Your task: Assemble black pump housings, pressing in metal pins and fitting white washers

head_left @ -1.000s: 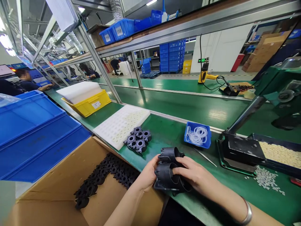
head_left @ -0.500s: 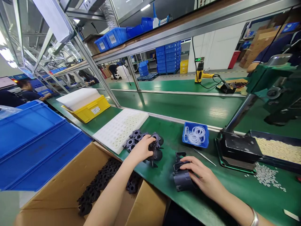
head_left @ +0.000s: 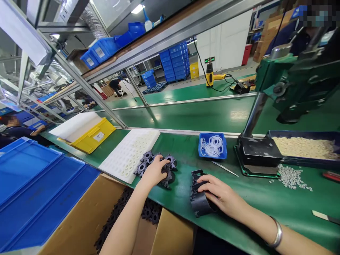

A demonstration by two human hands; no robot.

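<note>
My left hand reaches out over a cluster of black round plastic parts on the green bench, its fingers curled on the nearest part of the cluster. My right hand rests over a black cylindrical plastic housing lying on its side near the bench's front edge, fingers wrapped on its top. A white foam tray with rows of holes lies just left of the cluster.
A cardboard box of black parts stands below the bench edge, beside blue crates. A small blue tray of white rings, tweezers, a green press, a dark tray of small pieces and a yellow bin are on the bench.
Both hands held the stacked housings together a second ago. My left hand has carried one part out to the cluster, and my right hand has set the other housing down.
</note>
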